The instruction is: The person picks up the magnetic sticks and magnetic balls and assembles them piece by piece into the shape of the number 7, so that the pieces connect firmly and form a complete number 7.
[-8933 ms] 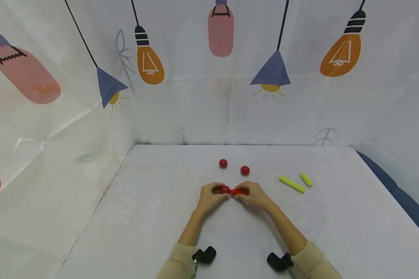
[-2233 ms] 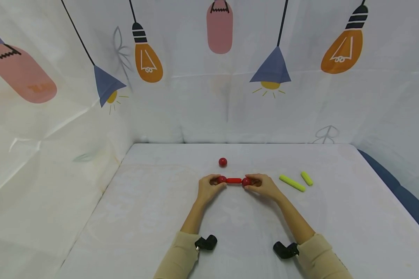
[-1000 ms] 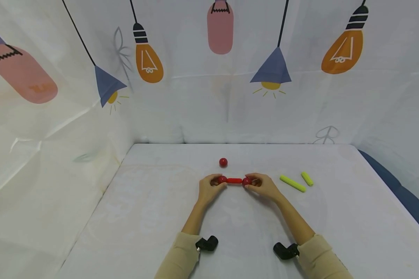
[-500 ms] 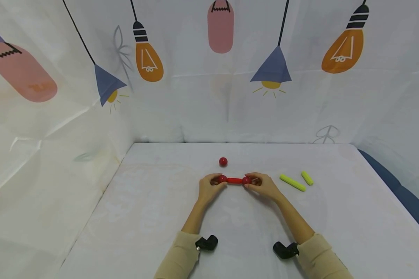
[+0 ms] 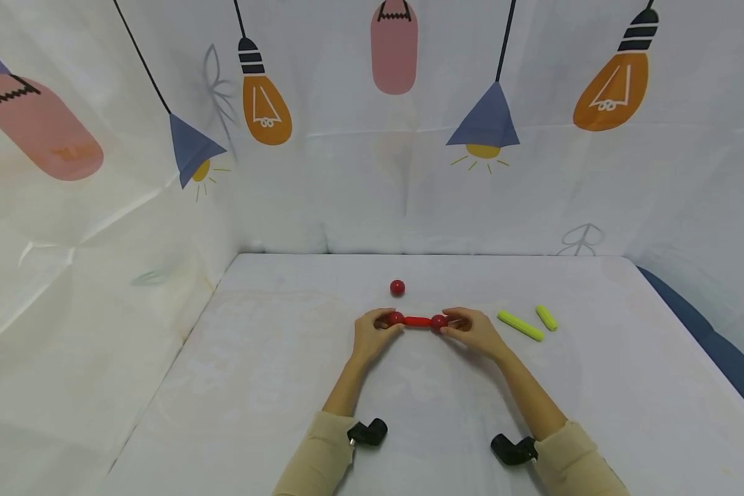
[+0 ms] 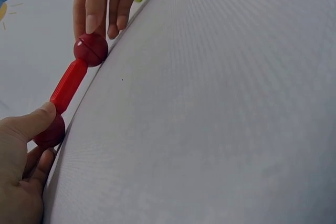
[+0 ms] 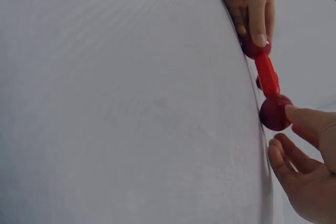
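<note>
A bright red rod [image 5: 417,322] lies between two dark red balls, one at each end, on the white table. My left hand [image 5: 369,336] grips the left ball [image 6: 50,132] between thumb and fingers, close to the rod's end. At the other end, my right hand [image 5: 476,333] has its thumb and a finger at the outer edge of the right ball [image 7: 275,113], no longer wrapped over it. The right hand's other fingers spread apart below. Another red ball [image 5: 397,288] lies farther back on the table.
Two yellow-green rods, a longer one [image 5: 520,326] and a shorter one [image 5: 546,317], lie right of my right hand. The white table [image 5: 273,386] meets a lamp-patterned sheet [image 5: 347,193] at its back edge.
Both hands earlier moved from joining a first ball and the rod to gripping a ball at each end. Just now the right hand has slid slightly right, its fingertips loosening from the right ball.
</note>
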`<state>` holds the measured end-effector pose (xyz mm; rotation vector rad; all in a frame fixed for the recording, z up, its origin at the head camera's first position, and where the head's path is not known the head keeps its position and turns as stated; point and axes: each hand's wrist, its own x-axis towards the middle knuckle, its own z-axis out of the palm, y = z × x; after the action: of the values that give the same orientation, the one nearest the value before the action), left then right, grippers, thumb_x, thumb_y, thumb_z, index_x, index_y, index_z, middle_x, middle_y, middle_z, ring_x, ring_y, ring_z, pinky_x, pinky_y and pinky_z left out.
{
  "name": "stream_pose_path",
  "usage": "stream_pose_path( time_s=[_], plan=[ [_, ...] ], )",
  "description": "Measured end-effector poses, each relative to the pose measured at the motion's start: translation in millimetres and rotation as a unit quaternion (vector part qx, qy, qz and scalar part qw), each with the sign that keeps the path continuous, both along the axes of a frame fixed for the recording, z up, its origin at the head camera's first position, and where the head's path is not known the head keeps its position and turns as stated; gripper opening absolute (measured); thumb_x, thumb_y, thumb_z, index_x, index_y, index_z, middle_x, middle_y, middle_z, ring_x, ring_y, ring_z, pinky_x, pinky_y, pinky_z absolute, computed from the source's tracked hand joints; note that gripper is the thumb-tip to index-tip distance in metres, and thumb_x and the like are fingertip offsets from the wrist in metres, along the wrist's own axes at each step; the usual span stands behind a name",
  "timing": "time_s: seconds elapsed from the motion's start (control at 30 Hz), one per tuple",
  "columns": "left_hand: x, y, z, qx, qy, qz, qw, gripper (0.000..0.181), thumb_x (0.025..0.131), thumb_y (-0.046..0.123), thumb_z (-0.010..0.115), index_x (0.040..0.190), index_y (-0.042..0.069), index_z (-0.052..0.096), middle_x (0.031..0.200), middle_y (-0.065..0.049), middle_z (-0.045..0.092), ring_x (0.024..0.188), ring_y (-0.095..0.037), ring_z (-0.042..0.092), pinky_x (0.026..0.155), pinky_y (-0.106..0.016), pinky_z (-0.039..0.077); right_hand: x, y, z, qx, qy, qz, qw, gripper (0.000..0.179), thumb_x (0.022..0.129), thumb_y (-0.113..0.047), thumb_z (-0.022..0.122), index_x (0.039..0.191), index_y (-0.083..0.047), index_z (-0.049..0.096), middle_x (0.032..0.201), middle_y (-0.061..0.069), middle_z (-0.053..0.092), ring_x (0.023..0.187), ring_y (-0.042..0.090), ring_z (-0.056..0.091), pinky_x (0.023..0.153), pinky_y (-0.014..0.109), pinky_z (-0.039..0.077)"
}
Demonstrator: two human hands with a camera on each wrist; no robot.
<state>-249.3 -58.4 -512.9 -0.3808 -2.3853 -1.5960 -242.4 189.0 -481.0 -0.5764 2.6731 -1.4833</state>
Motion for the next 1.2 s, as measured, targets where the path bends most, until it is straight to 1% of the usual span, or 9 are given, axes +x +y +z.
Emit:
stream_pose_path(
  time_s=[0.1, 0.23, 0.33, 0.43, 0.47, 0.57, 0.7, 0.87, 1.2],
  plan=[
    [0.0, -0.4, -1.0, 0.005, 0.006, -0.003, 1.0000, 0.038, 0.076, 0.012, 0.078, 0.108, -0.004, 0.067, 0.098, -0.015, 0.068, 0.080, -0.022, 0.063, 0.073, -0.026, 0.053, 3.1, 6, 4.3, 0.001, 0.014, -0.009, 0.9999, 0.040, 0.085, -0.009, 0.068, 0.118, 0.010, 0.057, 0.110, 0.025, 0.064, 0.092, 0.032, 0.064, 0.081, 0.036, 0.052],
    [-3.2, -1.8, -8.4, 0.023, 0.053, -0.017, 0.9981, 0.037, 0.078, 0.019, 0.077, 0.107, -0.002, 0.068, 0.094, -0.012, 0.069, 0.076, -0.017, 0.063, 0.069, -0.025, 0.053, 6.0, 20, 9.2, 0.019, 0.030, -0.040, 0.9985, 0.039, 0.086, -0.009, 0.067, 0.119, 0.010, 0.057, 0.106, 0.024, 0.065, 0.091, 0.032, 0.064, 0.080, 0.038, 0.053],
    [-2.8, -1.8, -9.1, 0.030, 0.072, -0.023, 0.9967, 0.037, 0.079, 0.021, 0.077, 0.106, -0.002, 0.068, 0.093, -0.010, 0.069, 0.074, -0.014, 0.062, 0.067, -0.022, 0.052, 7.5, 32, 11.2, 0.030, 0.047, -0.075, 0.9956, 0.037, 0.087, -0.009, 0.066, 0.118, 0.010, 0.058, 0.105, 0.025, 0.064, 0.091, 0.033, 0.063, 0.079, 0.037, 0.053],
    [-2.1, -0.6, -7.5, 0.026, 0.057, -0.019, 0.9979, 0.036, 0.078, 0.017, 0.077, 0.107, -0.003, 0.068, 0.094, -0.012, 0.068, 0.076, -0.017, 0.062, 0.068, -0.024, 0.053, 9.1, 46, 11.9, 0.041, 0.082, -0.119, 0.9887, 0.034, 0.085, -0.007, 0.067, 0.114, 0.010, 0.060, 0.104, 0.026, 0.064, 0.091, 0.036, 0.062, 0.077, 0.035, 0.053],
    [1.6, 0.3, -1.8, 0.021, 0.037, -0.013, 0.9990, 0.036, 0.077, 0.013, 0.077, 0.107, -0.005, 0.067, 0.095, -0.014, 0.068, 0.077, -0.020, 0.063, 0.070, -0.027, 0.053, 9.7, 50, 12.3, 0.044, 0.093, -0.132, 0.9859, 0.033, 0.085, -0.006, 0.067, 0.112, 0.011, 0.060, 0.103, 0.027, 0.064, 0.091, 0.037, 0.061, 0.077, 0.036, 0.053],
    [1.9, 1.4, 0.0, 0.010, 0.009, -0.001, 0.9999, 0.036, 0.077, 0.010, 0.077, 0.108, -0.005, 0.067, 0.098, -0.015, 0.068, 0.080, -0.023, 0.062, 0.072, -0.026, 0.053, 12.1, 63, 13.1, 0.053, 0.105, -0.167, 0.9788, 0.033, 0.085, -0.007, 0.067, 0.111, 0.012, 0.060, 0.104, 0.029, 0.063, 0.093, 0.039, 0.060, 0.080, 0.041, 0.051],
    [2.5, 1.3, 0.9, 0.007, -0.004, 0.006, 0.9999, 0.036, 0.077, 0.009, 0.077, 0.108, -0.004, 0.067, 0.100, -0.015, 0.068, 0.081, -0.022, 0.062, 0.073, -0.022, 0.052, 16.1, 77, 15.0, 0.066, 0.074, -0.192, 0.9764, 0.037, 0.088, -0.012, 0.065, 0.115, 0.013, 0.058, 0.109, 0.031, 0.060, 0.099, 0.042, 0.055, 0.087, 0.051, 0.046],
    [3.7, 1.8, 1.2, 0.007, -0.011, 0.008, 0.9999, 0.036, 0.076, 0.009, 0.077, 0.109, -0.002, 0.067, 0.100, -0.014, 0.068, 0.082, -0.022, 0.062, 0.073, -0.024, 0.052, 18.5, 91, 13.3, 0.084, 0.044, -0.211, 0.9728, 0.040, 0.090, -0.016, 0.061, 0.118, 0.013, 0.056, 0.113, 0.033, 0.058, 0.101, 0.045, 0.054, 0.087, 0.054, 0.044],
    [3.2, 2.9, 0.8, 0.011, -0.013, 0.009, 0.9998, 0.037, 0.076, 0.009, 0.078, 0.109, -0.003, 0.067, 0.099, -0.014, 0.068, 0.081, -0.021, 0.062, 0.073, -0.023, 0.051, 19.2, 101, 12.2, 0.116, 0.013, -0.185, 0.9758, 0.039, 0.088, -0.011, 0.063, 0.115, 0.015, 0.056, 0.108, 0.033, 0.060, 0.095, 0.044, 0.060, 0.082, 0.052, 0.047]
  ],
)
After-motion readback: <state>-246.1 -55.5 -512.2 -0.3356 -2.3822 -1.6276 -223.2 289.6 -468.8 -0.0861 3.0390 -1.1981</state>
